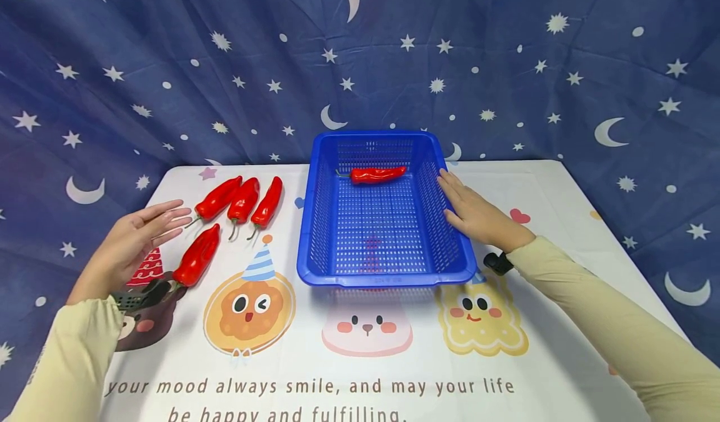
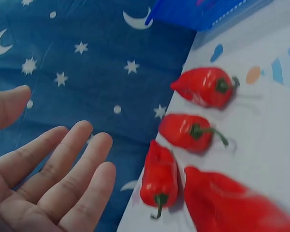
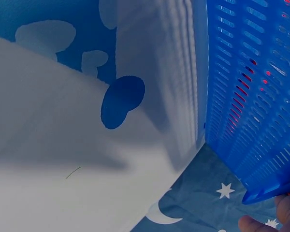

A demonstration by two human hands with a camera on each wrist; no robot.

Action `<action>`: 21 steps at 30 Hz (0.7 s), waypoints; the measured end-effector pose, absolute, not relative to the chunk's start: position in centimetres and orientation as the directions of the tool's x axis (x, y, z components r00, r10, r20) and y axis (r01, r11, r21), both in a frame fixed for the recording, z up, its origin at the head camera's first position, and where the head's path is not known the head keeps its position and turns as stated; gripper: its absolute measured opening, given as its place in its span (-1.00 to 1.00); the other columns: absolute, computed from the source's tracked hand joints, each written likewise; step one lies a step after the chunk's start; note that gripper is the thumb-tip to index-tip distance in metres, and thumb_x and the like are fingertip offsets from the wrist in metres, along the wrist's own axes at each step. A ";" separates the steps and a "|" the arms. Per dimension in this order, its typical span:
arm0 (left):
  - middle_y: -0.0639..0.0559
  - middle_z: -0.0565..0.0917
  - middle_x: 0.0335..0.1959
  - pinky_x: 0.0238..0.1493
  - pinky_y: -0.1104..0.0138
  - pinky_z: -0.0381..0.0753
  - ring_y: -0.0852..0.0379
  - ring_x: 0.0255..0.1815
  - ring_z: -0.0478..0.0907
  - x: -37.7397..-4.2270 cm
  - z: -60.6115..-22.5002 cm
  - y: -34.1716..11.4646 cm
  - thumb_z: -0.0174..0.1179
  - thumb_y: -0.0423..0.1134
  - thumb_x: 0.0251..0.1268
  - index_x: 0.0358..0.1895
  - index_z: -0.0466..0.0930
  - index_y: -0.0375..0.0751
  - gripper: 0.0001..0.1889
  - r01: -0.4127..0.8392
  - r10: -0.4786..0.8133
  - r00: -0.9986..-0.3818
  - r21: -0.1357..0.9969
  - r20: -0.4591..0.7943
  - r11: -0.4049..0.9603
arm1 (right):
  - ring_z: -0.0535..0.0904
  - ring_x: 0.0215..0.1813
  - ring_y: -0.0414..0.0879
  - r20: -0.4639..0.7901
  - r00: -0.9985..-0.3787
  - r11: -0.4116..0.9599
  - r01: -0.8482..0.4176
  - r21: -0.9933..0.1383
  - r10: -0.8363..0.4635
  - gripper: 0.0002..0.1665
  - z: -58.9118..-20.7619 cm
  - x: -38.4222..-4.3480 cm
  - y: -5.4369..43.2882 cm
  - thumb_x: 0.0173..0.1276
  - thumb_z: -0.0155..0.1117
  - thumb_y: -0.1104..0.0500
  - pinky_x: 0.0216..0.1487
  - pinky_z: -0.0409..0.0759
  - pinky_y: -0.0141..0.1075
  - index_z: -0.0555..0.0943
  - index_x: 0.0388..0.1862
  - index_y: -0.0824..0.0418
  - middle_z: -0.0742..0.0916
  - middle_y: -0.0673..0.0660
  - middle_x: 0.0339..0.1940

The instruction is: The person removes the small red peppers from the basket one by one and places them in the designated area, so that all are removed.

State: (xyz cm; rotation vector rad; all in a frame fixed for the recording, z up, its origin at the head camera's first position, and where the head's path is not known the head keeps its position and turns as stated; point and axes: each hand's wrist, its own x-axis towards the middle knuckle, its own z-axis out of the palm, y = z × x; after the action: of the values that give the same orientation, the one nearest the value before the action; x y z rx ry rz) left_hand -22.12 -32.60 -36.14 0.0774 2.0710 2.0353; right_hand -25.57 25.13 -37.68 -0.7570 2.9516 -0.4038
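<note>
My left hand (image 1: 132,241) hovers at the left of the table with its fingers extended and nothing in them. Close beside it lies a red chili pepper (image 1: 197,256), and just beyond are three more, one of them a pepper (image 1: 243,200) with its green stem toward me. The left wrist view shows these peppers (image 2: 186,132) to the right of the spread fingers (image 2: 82,188). At the right rim of a blue plastic basket (image 1: 388,280), my right hand (image 1: 478,212) rests with straight fingers. Inside the basket, near its back wall, lies one red pepper (image 1: 378,175).
A white printed tablecloth (image 1: 315,341) with cartoon figures and lettering covers the table. Behind it hangs a dark blue curtain (image 1: 382,53) with stars and moons. The basket's perforated side wall (image 3: 251,96) fills the right of the right wrist view.
</note>
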 end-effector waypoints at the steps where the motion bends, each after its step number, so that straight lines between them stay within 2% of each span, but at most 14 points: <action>1: 0.37 0.69 -0.16 -0.17 0.63 0.58 0.45 -0.14 0.64 -22.2 -36.0 -32.3 0.04 -0.23 0.39 0.36 0.26 -0.10 -0.52 -0.131 0.197 -0.971 0.991 -0.133 0.023 | -0.22 0.56 0.19 -0.001 -0.877 0.845 -0.463 -0.268 -0.481 -0.22 -37.7 -25.6 25.1 0.45 -0.20 0.08 0.49 -0.08 0.18 -0.19 0.51 0.33 -0.10 0.27 0.56; 10: 0.35 0.71 -0.21 -0.17 0.62 0.59 0.43 -0.20 0.66 -22.9 -34.9 -29.4 0.06 -0.22 0.38 0.25 0.38 -0.04 -0.61 -0.092 0.173 -0.981 0.996 -0.092 0.011 | -0.22 0.56 0.19 -0.002 -0.878 0.847 -0.462 -0.264 -0.479 -0.22 -37.7 -25.6 25.2 0.45 -0.21 0.08 0.49 -0.08 0.18 -0.19 0.51 0.33 -0.10 0.27 0.56; 16: 0.33 0.71 -0.21 -0.16 0.61 0.59 0.40 -0.20 0.67 -23.5 -34.6 -27.5 0.05 -0.22 0.39 0.33 0.28 -0.20 -0.52 -0.055 0.195 -0.979 0.998 -0.056 0.015 | -0.21 0.56 0.20 -0.001 -0.877 0.847 -0.464 -0.262 -0.481 -0.22 -37.6 -25.6 25.1 0.45 -0.20 0.07 0.48 -0.08 0.19 -0.19 0.50 0.34 -0.09 0.28 0.55; 21: 0.31 0.71 -0.21 -0.16 0.58 0.61 0.39 -0.22 0.68 -24.0 -34.6 -26.2 0.03 -0.24 0.40 0.30 0.31 -0.23 -0.56 -0.051 0.213 -0.976 0.999 -0.051 0.003 | -0.22 0.56 0.19 -0.003 -0.877 0.848 -0.463 -0.256 -0.480 -0.22 -37.7 -25.6 25.2 0.45 -0.21 0.07 0.49 -0.09 0.18 -0.19 0.51 0.33 -0.09 0.27 0.55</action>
State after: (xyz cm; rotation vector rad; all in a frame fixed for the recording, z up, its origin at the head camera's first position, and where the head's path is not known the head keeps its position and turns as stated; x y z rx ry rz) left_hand -24.00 -26.16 -34.56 0.1712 2.0822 2.0871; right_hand -25.58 25.17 -37.69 -0.7553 2.9556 -0.3832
